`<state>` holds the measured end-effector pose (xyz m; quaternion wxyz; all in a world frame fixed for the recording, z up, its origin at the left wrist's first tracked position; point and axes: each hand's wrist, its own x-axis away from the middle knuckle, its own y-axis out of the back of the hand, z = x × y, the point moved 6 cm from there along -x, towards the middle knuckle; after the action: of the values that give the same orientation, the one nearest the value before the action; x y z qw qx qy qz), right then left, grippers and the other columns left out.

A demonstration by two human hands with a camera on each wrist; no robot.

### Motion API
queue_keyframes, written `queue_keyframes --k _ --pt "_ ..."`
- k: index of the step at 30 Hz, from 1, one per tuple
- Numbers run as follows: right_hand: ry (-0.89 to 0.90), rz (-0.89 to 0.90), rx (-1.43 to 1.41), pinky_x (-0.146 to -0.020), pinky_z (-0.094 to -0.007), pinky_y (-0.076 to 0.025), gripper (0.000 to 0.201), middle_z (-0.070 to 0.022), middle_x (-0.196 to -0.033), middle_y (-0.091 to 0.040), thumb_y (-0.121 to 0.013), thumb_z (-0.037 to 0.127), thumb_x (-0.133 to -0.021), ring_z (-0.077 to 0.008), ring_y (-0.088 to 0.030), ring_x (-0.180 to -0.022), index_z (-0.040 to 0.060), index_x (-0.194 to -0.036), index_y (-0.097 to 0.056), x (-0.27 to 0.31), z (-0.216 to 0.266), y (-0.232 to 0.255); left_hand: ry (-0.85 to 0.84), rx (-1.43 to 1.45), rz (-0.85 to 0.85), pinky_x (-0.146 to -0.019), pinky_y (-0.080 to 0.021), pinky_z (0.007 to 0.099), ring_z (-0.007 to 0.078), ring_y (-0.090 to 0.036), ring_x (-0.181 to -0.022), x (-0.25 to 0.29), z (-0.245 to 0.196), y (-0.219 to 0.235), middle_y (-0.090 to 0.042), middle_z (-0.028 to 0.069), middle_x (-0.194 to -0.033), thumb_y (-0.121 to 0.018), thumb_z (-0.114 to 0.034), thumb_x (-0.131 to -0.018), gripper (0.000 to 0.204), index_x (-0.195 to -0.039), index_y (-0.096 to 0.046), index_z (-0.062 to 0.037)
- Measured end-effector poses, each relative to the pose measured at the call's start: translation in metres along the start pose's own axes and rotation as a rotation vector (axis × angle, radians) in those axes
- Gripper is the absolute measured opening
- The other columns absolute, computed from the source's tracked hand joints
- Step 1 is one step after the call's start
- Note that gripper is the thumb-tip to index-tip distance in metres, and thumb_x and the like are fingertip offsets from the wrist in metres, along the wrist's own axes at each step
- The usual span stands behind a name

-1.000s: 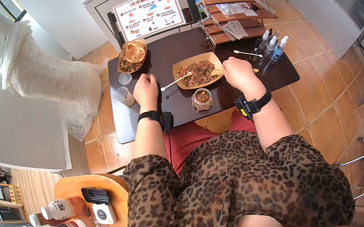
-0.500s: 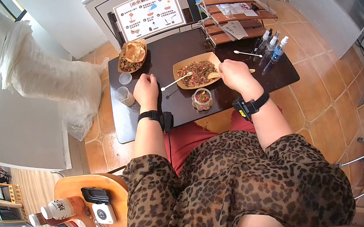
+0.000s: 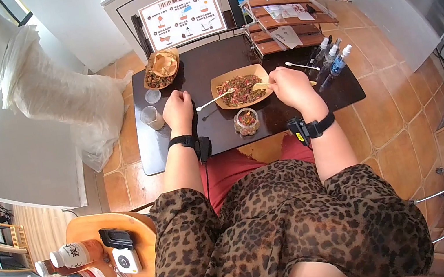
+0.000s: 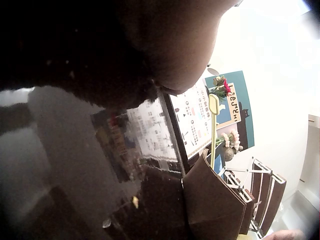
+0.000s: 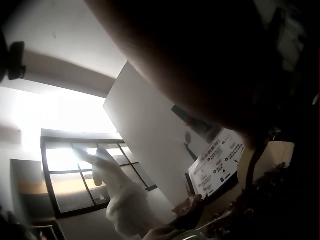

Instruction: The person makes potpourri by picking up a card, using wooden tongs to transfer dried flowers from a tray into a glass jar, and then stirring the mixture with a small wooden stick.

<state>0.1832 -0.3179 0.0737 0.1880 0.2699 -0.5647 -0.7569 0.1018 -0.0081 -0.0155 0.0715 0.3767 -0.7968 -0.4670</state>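
Note:
My right hand [image 3: 291,87] grips a pale wooden spoon-like utensil [image 3: 264,86] over the right side of a brown paper tray [image 3: 218,78]. Its tip is at a dried mix [image 3: 240,91] of brown, green and red bits; my fingers hide its middle. A small pale spoon [image 3: 214,100] leans across the tray's left rim. My left hand [image 3: 176,109] rests on the dark table, fingers curled under and holding nothing visible. Left of it stands a clear plastic cup [image 3: 151,118], with a round clear lid [image 3: 152,96] behind. A small glass jar [image 3: 246,122] with similar mix stands before the tray.
A second paper tray [image 3: 160,78] with dried bits and crumpled paper stands at back left. Several spray bottles [image 3: 336,61] and another small spoon [image 3: 302,66] are at the right. Behind are an instruction sheet [image 3: 182,16] and a folded wooden rack [image 3: 288,7].
My right hand moved slightly left and nearer me with the wooden utensil, then back right. The utensil's tip shifted within the tray. My left hand has stayed put.

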Motion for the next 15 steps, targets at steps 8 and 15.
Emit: queue_keyframes --k 8,15 --pt "0.084 0.113 -0.149 -0.077 -0.0449 -0.053 0.014 -0.0155 -0.092 -0.070 -0.070 0.018 -0.087 -0.0352 -0.068 -0.087 0.0048 -0.087 -0.072 0.013 0.031 0.031 0.004 0.000 -0.001 -0.080 -0.053 0.0471 0.0372 -0.070 -0.092 0.000 0.001 -0.001 -0.073 0.0156 -0.094 -0.060 -0.039 -0.094 0.033 -0.097 -0.070 -0.0075" --pt "0.140 0.209 -0.148 -0.078 -0.0425 -0.053 0.015 -0.0140 -0.092 -0.069 -0.069 0.020 -0.088 -0.0340 -0.068 -0.087 0.0045 -0.088 -0.072 0.016 0.035 0.022 0.004 0.001 -0.004 -0.080 -0.053 0.0472 0.0370 -0.070 -0.092 -0.001 0.002 -0.001 -0.073 0.0154 -0.093 -0.060 -0.039 -0.094 0.033 -0.097 -0.070 -0.0076"
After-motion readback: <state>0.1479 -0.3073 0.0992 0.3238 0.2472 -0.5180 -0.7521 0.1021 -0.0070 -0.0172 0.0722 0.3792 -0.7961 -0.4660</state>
